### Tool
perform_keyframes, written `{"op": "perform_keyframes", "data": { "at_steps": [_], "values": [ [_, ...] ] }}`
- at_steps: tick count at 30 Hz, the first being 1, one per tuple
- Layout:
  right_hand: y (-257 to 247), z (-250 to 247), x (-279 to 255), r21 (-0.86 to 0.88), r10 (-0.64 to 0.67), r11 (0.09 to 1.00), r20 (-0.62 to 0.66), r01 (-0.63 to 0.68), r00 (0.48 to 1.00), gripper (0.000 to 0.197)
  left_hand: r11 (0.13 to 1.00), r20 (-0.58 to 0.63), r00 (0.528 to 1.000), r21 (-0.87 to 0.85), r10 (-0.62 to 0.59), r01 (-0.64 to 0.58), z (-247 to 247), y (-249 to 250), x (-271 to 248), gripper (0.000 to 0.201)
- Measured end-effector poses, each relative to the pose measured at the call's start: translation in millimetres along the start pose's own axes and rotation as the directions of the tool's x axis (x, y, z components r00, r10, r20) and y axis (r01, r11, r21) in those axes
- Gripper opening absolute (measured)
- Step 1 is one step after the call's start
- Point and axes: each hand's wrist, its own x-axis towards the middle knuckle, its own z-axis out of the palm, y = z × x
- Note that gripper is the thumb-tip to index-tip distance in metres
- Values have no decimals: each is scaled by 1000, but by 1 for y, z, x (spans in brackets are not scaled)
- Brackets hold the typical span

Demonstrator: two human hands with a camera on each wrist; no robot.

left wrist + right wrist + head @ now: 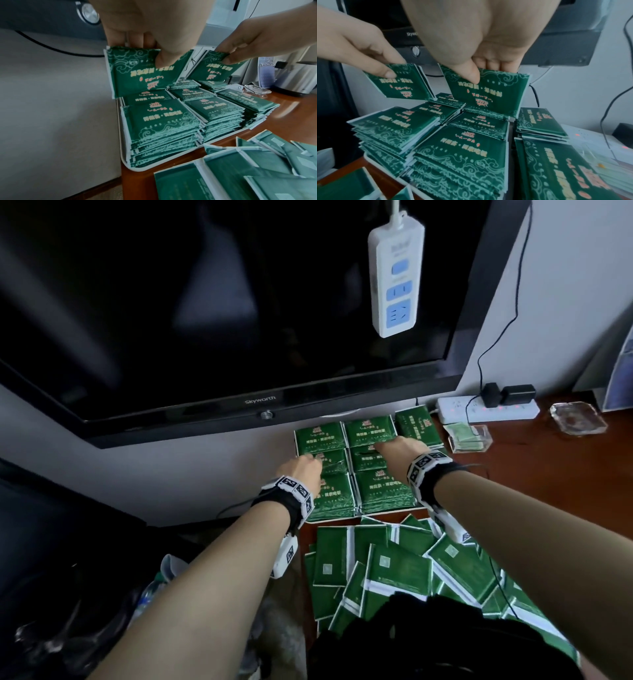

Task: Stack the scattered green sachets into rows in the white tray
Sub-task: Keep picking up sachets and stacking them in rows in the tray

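Observation:
The white tray (394, 511) lies under the TV, filled with rows of stacked green sachets (380, 487). My left hand (310, 465) hovers over the tray's left column and pinches a green sachet (142, 75) by its top edge, thumb in front, so that it hangs upright. Over the middle column my right hand (390, 445) pinches a second sachet (488, 93) the same way. Both held sachets hang just above the stacks (163, 121). A loose pile of scattered sachets (394, 570) lies on the wooden table in front of the tray.
A black TV (239, 302) overhangs the tray's far side, with a white power strip (395, 272) dangling before it. Right of the tray sit a clear plastic box (467, 438), a plugged power strip (489, 409) and a glass ashtray (579, 419). The table ends just left of the tray.

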Motion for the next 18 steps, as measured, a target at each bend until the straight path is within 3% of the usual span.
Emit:
{"op": "perform_keyframes", "data": {
  "at_steps": [10, 18],
  "values": [
    [-1, 36, 41, 24, -65, 998, -12, 65, 998, 60, 997, -89, 995, -46, 52, -56, 38, -15, 39, 62],
    [-2, 59, 45, 84, -90, 993, 51, 85, 995, 73, 990, -41, 991, -47, 130, -132, 68, -16, 50, 56]
  ]
}}
